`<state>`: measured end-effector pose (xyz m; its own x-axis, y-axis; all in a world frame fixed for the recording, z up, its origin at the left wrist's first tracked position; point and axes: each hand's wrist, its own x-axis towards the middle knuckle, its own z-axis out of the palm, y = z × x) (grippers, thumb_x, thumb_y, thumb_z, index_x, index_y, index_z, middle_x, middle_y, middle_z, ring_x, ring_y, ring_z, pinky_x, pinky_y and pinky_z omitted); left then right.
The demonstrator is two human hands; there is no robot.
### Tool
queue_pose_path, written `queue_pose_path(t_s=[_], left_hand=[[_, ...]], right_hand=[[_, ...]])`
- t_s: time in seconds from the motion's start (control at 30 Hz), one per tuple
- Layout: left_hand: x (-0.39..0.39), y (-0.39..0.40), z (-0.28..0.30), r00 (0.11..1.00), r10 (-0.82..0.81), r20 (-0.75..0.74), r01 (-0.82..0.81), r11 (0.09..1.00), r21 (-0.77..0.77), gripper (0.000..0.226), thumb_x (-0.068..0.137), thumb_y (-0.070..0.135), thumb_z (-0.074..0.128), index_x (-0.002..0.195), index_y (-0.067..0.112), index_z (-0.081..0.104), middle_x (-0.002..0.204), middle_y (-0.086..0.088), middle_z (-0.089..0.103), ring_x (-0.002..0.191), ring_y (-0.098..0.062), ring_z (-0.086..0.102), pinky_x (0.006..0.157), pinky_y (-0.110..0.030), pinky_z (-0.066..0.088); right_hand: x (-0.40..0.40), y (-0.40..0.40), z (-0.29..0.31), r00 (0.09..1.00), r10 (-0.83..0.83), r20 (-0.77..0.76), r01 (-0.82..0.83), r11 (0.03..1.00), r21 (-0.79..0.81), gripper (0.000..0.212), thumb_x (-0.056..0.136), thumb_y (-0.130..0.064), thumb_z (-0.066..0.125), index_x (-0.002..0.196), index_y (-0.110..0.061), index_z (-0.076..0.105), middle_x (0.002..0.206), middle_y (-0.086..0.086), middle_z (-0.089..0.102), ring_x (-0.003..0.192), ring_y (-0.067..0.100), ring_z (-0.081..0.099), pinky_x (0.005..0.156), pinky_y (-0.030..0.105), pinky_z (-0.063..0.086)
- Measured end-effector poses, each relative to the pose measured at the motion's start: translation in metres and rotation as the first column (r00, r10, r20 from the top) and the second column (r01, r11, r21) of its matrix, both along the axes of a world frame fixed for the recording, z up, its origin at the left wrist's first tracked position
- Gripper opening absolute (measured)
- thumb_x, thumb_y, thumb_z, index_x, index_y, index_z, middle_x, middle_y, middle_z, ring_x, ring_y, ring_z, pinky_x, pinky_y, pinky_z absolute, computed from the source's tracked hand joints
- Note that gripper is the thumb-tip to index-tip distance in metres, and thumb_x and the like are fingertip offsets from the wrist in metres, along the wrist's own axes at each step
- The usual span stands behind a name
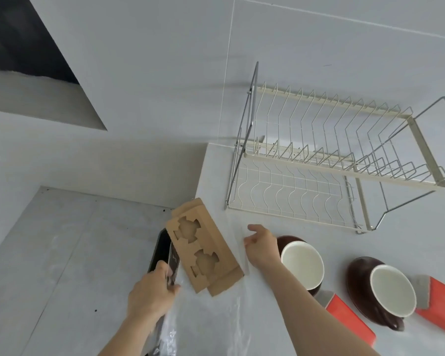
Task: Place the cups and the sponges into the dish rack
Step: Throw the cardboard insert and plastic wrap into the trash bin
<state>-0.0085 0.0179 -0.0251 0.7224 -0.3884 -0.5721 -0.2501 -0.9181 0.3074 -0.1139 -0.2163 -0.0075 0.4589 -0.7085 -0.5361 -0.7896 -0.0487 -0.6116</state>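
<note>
A two-tier wire dish rack [332,160] stands at the far right of the white countertop [306,242], against the tiled wall [165,60]. Both tiers carry nothing.

Two cups, brown outside and white inside, lie tipped on their sides on the counter, near of the rack. The left cup [302,264] sits just right of the right hand; the right cup [392,294] lies further right, apart from the first. Two orange sponges with grey scouring faces lie flat on the counter. The left sponge [344,314] sits between the cups, at the near edge of the left cup; whether it touches that cup cannot be told. The right sponge [437,299] lies just right of the right cup, reaching the frame edge.

The left hand [149,294] is closed around the edge of a dark, flat, glossy object [165,255] at the counter's left edge; its identity cannot be told. A clear plastic sheet [203,327] lies on the counter near it.

A brown cardboard insert [203,250] with two shaped cut-outs lies flat on the counter between the two hands.

The right hand [262,246] hovers above the counter, fingers loosely spread and slightly curled, holding nothing. It sits just left of the left cup, with the wrist overlapping the cup's rim in view.
</note>
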Motion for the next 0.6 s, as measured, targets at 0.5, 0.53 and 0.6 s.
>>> queue_pose_path(t_s=[0.5, 0.53, 0.6], left_hand=[[0.0, -0.012, 0.003, 0.933, 0.199, -0.301, -0.311, 0.866, -0.391, 0.034, 0.084, 0.007, 0.07, 0.105, 0.033, 0.064, 0.114, 0.01, 0.056, 0.096, -0.007, 0.058, 0.078, -0.023, 0.05], [-0.002, -0.013, 0.0, 0.938, 0.225, -0.263, -0.315, 0.871, -0.377, 0.038, 0.079, 0.012, 0.077, 0.106, 0.033, 0.06, 0.114, 0.01, 0.051, 0.095, -0.008, 0.057, 0.078, -0.027, 0.052], [-0.005, -0.015, -0.008, 0.935, 0.273, -0.226, -0.34, 0.873, -0.351, 0.051, 0.069, 0.021, 0.086, 0.104, 0.037, 0.053, 0.109, 0.009, 0.048, 0.092, -0.01, 0.059, 0.079, -0.034, 0.055]], right_hand=[[0.011, 0.034, -0.023, 0.997, 0.08, -0.017, -0.079, 0.996, 0.051, 0.065, 0.071, -0.033, 0.083, 0.123, -0.023, 0.045, 0.106, -0.001, 0.058, 0.095, 0.022, 0.061, 0.083, 0.041, 0.057], [0.011, 0.036, -0.025, 0.997, 0.075, -0.02, -0.074, 0.995, 0.06, 0.068, 0.069, -0.034, 0.083, 0.123, -0.023, 0.044, 0.102, -0.002, 0.059, 0.093, 0.021, 0.062, 0.081, 0.04, 0.058], [0.011, 0.039, -0.028, 0.993, 0.11, -0.046, -0.108, 0.993, 0.042, 0.069, 0.067, -0.037, 0.082, 0.123, -0.022, 0.045, 0.096, -0.003, 0.06, 0.091, 0.02, 0.062, 0.079, 0.037, 0.056]])
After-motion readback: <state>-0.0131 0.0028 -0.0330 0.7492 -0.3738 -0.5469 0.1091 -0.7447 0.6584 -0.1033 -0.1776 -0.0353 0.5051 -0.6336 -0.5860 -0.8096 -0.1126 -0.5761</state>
